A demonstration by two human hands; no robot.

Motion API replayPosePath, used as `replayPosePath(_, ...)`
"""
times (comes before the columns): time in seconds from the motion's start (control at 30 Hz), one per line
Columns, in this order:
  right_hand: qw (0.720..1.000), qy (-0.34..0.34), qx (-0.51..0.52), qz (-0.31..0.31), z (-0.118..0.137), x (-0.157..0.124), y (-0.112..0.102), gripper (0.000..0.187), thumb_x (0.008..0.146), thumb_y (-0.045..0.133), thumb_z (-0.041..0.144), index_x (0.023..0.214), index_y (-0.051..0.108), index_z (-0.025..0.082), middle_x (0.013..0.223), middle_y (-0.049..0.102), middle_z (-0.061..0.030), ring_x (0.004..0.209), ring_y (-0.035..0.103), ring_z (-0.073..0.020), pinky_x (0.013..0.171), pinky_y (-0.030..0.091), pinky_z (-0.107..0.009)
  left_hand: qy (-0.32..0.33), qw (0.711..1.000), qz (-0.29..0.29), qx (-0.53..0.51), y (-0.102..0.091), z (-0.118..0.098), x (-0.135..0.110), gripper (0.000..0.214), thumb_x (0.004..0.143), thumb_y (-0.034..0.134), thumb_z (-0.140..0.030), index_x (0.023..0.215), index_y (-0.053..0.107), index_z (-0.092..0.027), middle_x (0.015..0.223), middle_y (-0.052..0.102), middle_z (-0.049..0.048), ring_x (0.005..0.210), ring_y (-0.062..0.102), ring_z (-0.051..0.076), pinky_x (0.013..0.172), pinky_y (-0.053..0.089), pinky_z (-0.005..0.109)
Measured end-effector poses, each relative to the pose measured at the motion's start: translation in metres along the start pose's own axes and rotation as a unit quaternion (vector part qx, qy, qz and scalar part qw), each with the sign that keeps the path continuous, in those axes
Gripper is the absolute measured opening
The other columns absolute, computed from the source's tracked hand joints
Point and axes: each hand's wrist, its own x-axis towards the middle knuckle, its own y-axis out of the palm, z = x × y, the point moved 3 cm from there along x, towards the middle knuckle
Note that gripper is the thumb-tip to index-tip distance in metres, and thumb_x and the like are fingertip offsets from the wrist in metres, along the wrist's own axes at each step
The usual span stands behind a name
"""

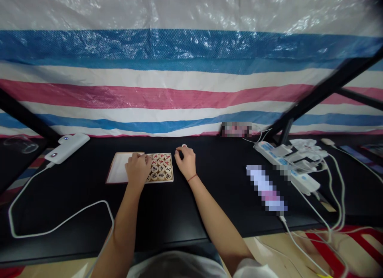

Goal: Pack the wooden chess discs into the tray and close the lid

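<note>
A shallow box (172, 166) of round Chinese chess pieces (161, 162) lies on the black table, the pieces in rows with red or black characters facing up. Its pale lid or flap (119, 170) spreads to the left. My left hand (138, 169) is over the box's left part, fingers closed and hiding the pieces there; whatever they pinch is not clear. Just right of the box, my right hand (186, 162) has its fingers curled. A single chess piece (184, 145) with a red mark shows at the far side of those fingers, partly covered by them.
A white device (68, 148) with a cable lies at the left. To the right are a pixelated phone-like object (266, 188) and a power strip (287, 166) with plugs and cables. Another blurred object (236, 129) stands at the back, before a striped plastic sheet (179, 94).
</note>
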Motion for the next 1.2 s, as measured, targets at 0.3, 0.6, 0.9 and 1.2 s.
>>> replayPosePath(0.3, 0.997, 0.017, 0.008, 0.07, 0.002, -0.002, 0.01, 0.02, 0.089, 0.049, 0.026, 0.088, 0.068, 0.021, 0.086, 0.07, -0.0029, 0.086, 0.059, -0.0193, 0.08, 0.039, -0.029, 0.003, 0.998, 0.052, 0.019, 0.005, -0.012, -0.005, 0.045, 0.096, 0.029, -0.031, 0.117, 0.063, -0.011, 0.108, 0.06, 0.0196, 0.101, 0.06, 0.032, 0.082, 0.046, 0.041)
replayPosePath(0.6, 0.996, 0.029, 0.015, 0.086, -0.002, -0.001, 0.012, 0.022, 0.089, 0.05, 0.028, 0.085, 0.07, 0.021, 0.083, 0.07, -0.002, 0.084, 0.059, -0.0179, 0.08, 0.04, -0.027, 0.003, 0.998, 0.055, 0.026, 0.008, -0.008, -0.001, 0.044, 0.096, 0.027, -0.029, 0.114, 0.064, -0.013, 0.108, 0.061, 0.018, 0.099, 0.061, 0.031, 0.08, 0.047, 0.042)
replayPosePath(0.9, 0.996, 0.022, 0.017, 0.081, -0.005, -0.001, 0.015, 0.022, 0.089, 0.051, 0.029, 0.079, 0.07, 0.023, 0.08, 0.07, -0.0013, 0.084, 0.06, -0.0187, 0.08, 0.04, -0.028, 0.017, 1.0, 0.013, 0.005, 0.001, -0.008, -0.001, 0.03, 0.092, 0.04, -0.027, 0.103, 0.066, -0.018, 0.11, 0.063, 0.0126, 0.101, 0.058, 0.029, 0.08, 0.044, 0.04)
replayPosePath(1.2, 0.997, -0.017, 0.074, 0.017, 0.009, -0.003, 0.003, 0.019, 0.086, 0.053, 0.028, 0.092, 0.07, 0.021, 0.092, 0.071, -0.0047, 0.089, 0.063, -0.0202, 0.087, 0.044, -0.035, 0.043, 0.99, -0.079, -0.104, -0.005, -0.006, 0.0, 0.022, 0.089, 0.047, -0.029, 0.096, 0.066, -0.021, 0.1, 0.07, 0.0077, 0.095, 0.061, 0.026, 0.083, 0.041, 0.039)
